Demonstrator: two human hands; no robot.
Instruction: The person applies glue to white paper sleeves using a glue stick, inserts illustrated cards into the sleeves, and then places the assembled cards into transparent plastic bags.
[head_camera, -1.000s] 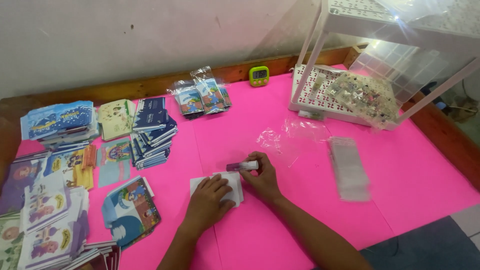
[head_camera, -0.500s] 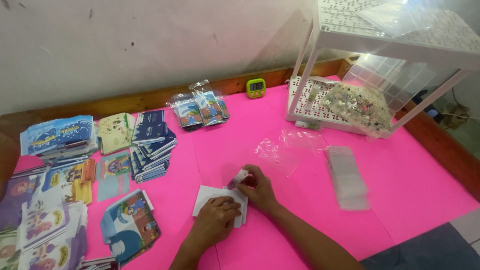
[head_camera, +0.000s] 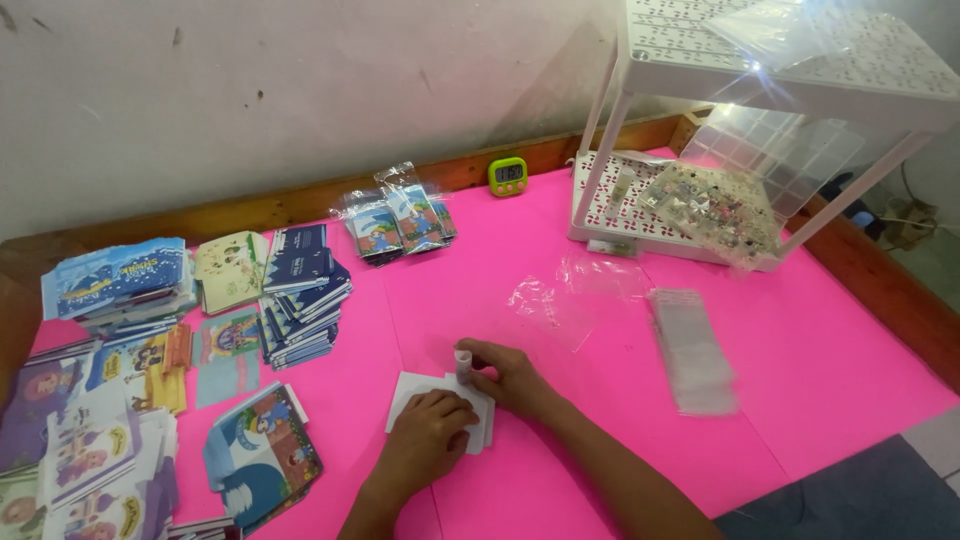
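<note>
My left hand (head_camera: 428, 436) presses flat on a small stack of white cards (head_camera: 409, 393) lying on the pink table (head_camera: 600, 440). My right hand (head_camera: 510, 376) grips a small glue stick (head_camera: 463, 363), held upright with its tip down on the cards' right edge. The two hands touch each other over the cards.
Piles of printed cards (head_camera: 300, 295) and booklets (head_camera: 262, 462) cover the table's left side. Bagged card packs (head_camera: 398, 220) and a small green timer (head_camera: 507, 175) lie near the wooden back edge. A stack of clear sleeves (head_camera: 690, 350) and a loose clear bag (head_camera: 560, 300) lie right of the hands, before a white rack (head_camera: 640, 200).
The glue stick has turned from lying sideways to standing upright on the cards. The view has shifted slightly; my left hand stays on the cards.
</note>
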